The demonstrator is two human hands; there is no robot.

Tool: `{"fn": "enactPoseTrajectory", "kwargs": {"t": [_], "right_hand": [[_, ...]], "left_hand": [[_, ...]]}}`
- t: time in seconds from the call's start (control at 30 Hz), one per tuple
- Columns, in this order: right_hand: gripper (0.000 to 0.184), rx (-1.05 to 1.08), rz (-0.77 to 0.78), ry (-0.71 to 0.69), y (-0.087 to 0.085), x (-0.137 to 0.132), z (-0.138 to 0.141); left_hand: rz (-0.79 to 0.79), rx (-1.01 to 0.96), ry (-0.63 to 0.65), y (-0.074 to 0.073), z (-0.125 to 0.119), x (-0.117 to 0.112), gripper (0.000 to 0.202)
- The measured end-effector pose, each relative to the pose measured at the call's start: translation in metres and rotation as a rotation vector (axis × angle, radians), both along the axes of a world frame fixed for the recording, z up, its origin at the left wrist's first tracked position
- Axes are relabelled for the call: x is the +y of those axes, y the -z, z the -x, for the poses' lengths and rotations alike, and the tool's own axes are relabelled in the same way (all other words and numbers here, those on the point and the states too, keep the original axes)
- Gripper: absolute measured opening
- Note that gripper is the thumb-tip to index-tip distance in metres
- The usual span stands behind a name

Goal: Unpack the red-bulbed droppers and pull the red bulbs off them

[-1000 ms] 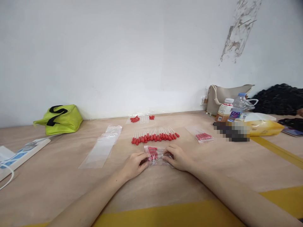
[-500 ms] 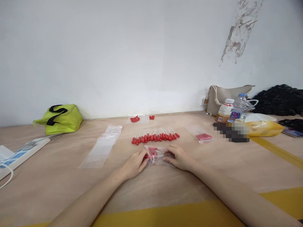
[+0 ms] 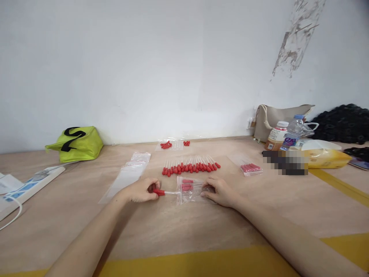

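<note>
My left hand (image 3: 141,189) pinches the red bulb of a glass dropper (image 3: 165,192). The dropper's clear tube points right into the mouth of a small clear zip bag (image 3: 191,189). That bag lies on the table and holds a few red-bulbed droppers. My right hand (image 3: 220,191) rests on the bag's right end, fingers curled on the plastic. Just beyond the bag lies a row of several red-bulbed droppers (image 3: 190,166).
A stack of unfilled clear zip bags (image 3: 127,177) lies to the left. A filled bag (image 3: 250,167) sits to the right, loose red bulbs (image 3: 165,145) near the wall. A green bag (image 3: 75,143), a power strip (image 3: 31,184), a beige bag (image 3: 281,119) and bottles (image 3: 288,132) line the edges.
My left hand has moved left, away from the bag's mouth, and now holds one dropper by its bulb. My right hand has stayed on the bag.
</note>
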State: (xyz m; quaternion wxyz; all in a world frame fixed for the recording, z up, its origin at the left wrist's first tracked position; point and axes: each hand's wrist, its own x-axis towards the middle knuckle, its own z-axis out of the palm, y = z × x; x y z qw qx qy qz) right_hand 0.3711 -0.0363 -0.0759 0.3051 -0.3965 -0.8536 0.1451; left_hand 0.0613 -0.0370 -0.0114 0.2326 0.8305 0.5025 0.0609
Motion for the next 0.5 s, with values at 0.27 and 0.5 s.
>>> {"fn": "enactPoseTrajectory", "kwargs": {"t": [0.27,0.5], "right_hand": [[0.014,0.007,-0.011,-0.004,-0.001,0.001,0.001],[0.013,-0.003,-0.003,-0.003,-0.002,0.0,0.001]], "left_hand": [[-0.234,0.088,0.137,0.014,-0.027,-0.001,0.018],[0.054,0.049,-0.071,-0.014,0.011,0.003,0.026]]}}
